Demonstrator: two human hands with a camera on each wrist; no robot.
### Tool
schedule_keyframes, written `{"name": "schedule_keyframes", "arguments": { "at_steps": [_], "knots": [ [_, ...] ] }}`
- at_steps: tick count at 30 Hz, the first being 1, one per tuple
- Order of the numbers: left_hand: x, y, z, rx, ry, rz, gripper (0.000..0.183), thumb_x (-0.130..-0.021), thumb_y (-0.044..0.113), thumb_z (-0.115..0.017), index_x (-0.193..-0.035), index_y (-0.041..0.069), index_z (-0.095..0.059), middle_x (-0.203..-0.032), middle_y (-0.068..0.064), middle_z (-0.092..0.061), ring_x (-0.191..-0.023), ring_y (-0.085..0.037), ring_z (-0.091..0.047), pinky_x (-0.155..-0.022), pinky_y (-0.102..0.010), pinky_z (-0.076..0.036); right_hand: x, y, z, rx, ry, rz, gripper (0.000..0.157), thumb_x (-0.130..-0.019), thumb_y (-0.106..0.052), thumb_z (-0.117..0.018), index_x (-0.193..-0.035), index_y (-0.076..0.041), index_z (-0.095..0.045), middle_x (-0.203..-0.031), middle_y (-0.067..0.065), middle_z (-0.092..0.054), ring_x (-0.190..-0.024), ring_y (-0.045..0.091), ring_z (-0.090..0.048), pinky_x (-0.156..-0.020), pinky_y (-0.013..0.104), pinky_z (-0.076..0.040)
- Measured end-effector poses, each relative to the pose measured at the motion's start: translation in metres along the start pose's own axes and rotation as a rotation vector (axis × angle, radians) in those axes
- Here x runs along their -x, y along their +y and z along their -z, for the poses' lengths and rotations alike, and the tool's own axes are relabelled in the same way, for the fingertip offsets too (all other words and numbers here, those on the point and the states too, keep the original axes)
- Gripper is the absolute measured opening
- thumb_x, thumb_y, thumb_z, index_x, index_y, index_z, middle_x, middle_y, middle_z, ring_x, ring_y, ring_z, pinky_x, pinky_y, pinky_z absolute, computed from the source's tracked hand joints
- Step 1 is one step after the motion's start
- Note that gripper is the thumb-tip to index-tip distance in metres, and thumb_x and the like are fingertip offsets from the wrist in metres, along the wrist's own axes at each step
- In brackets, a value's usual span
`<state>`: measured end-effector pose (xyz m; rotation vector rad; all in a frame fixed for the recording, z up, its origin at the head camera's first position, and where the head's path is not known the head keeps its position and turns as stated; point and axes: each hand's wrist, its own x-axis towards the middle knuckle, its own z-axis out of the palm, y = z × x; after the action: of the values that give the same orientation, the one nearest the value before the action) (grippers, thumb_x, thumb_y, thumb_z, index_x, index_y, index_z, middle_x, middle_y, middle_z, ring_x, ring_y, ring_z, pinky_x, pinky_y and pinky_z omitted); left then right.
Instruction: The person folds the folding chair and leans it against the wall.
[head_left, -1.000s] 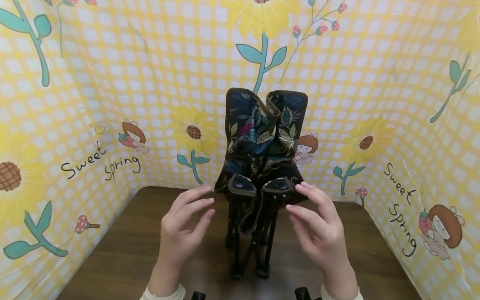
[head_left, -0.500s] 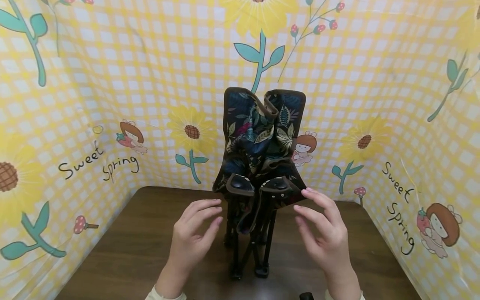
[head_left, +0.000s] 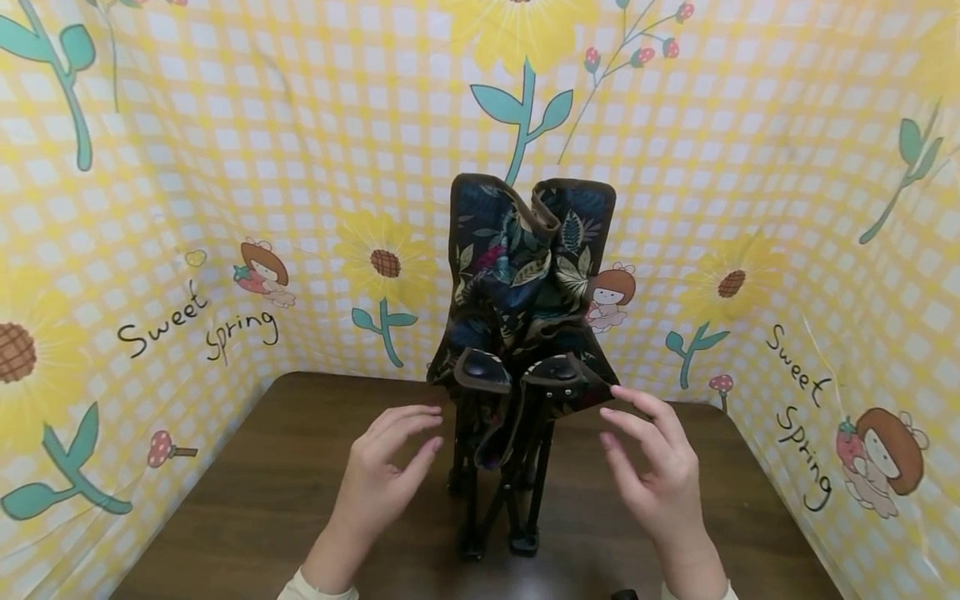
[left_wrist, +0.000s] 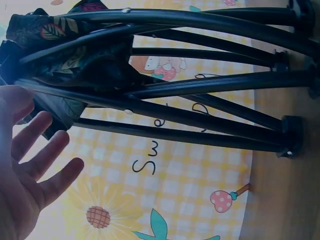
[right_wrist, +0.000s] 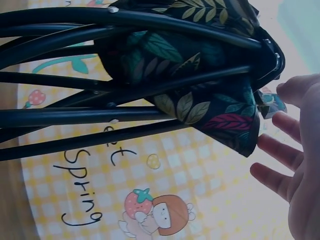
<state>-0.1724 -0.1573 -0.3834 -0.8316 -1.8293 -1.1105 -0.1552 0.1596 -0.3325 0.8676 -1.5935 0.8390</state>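
Over the last second, your right hand (head_left: 652, 458) has moved a little outward and down from the folding chair (head_left: 517, 325), while your left hand (head_left: 390, 454) has dropped slightly and drawn inward. The chair keeps its place and shape, so it appears to stand unsupported, and the unfolding or folding, judged from this moment alone, seems paused rather than advanced. The chair is upright on the table (head_left: 247, 500), about midway between the left and right edges and in front of the far edge; its fabric (right_wrist: 215, 107) is creased inward at the back and seat, and its legs (left_wrist: 235, 83) stand close together. Your left fingers are relaxed and gently bent, with a clear gap between thumb and forefinger; they hold nothing and lie just beside the frame, apparently without contact. Your right fingers are likewise loosely spread, the thumb well away from the forefinger, gripping nothing. The forefinger lies at the outer corner of the seat fabric; whether it touches there, you cannot tell from these views. Behind the table hangs a checked sheet (head_left: 225, 167).
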Motion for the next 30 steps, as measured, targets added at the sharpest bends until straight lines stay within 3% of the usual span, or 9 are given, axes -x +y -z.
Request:
{"name": "schedule_keyframes", "arguments": {
  "at_steps": [7, 13, 21, 24, 30],
  "knots": [
    [0.011, -0.008, 0.000, 0.002, -0.099, 0.103, 0.037, -0.083, -0.003, -0.081, -0.115, 0.015, -0.073, -0.117, 0.000, -0.072, -0.109, -0.019, -0.068, -0.098, -0.016, -0.050, 0.019, 0.010, 0.004, 0.022, 0.012, -0.117, 0.026, -0.098, -0.017, -0.070, -0.106, 0.008, -0.071, -0.113, 0.030, -0.066, -0.111, 0.027, -0.064, -0.102, 0.020, -0.047],
    [0.020, -0.013, 0.000, -0.015, -0.151, 0.187, 0.035, -0.085, 0.000, -0.081, -0.116, 0.016, -0.073, -0.116, 0.002, -0.072, -0.109, -0.019, -0.068, -0.097, -0.016, -0.050, 0.033, 0.016, 0.009, 0.011, -0.041, -0.194, 0.024, -0.093, -0.006, -0.073, -0.112, 0.009, -0.069, -0.116, 0.027, -0.065, -0.116, 0.022, -0.062, -0.102, 0.016, -0.047],
    [0.033, -0.021, -0.006, -0.038, -0.194, 0.229, 0.036, -0.082, 0.003, -0.085, -0.112, 0.020, -0.073, -0.113, 0.009, -0.072, -0.104, -0.016, -0.069, -0.088, -0.031, -0.058, 0.039, 0.007, 0.009, 0.009, -0.131, -0.333, 0.042, -0.074, 0.021, -0.074, -0.114, 0.008, -0.068, -0.116, 0.026, -0.065, -0.111, 0.015, -0.062, -0.097, 0.013, -0.047],
    [0.038, -0.023, -0.008, -0.041, -0.225, 0.278, 0.035, -0.084, 0.007, -0.085, -0.111, 0.023, -0.072, -0.112, 0.012, -0.071, -0.104, -0.013, -0.069, -0.085, -0.036, -0.059, 0.047, 0.011, 0.007, 0.025, -0.180, -0.365, 0.045, -0.073, 0.020, -0.076, -0.115, 0.003, -0.070, -0.117, 0.023, -0.066, -0.112, 0.016, -0.061, -0.098, 0.011, -0.044],
    [0.044, -0.021, -0.011, -0.063, -0.286, 0.407, 0.033, -0.086, 0.016, -0.085, -0.112, 0.031, -0.071, -0.114, 0.018, -0.069, -0.105, -0.008, -0.066, -0.081, -0.031, -0.059, 0.070, 0.027, 0.004, 0.013, -0.249, -0.388, 0.049, -0.077, 0.012, -0.080, -0.120, -0.010, -0.071, -0.121, 0.013, -0.068, -0.113, 0.015, -0.062, -0.098, 0.011, -0.044]
  ]
}}
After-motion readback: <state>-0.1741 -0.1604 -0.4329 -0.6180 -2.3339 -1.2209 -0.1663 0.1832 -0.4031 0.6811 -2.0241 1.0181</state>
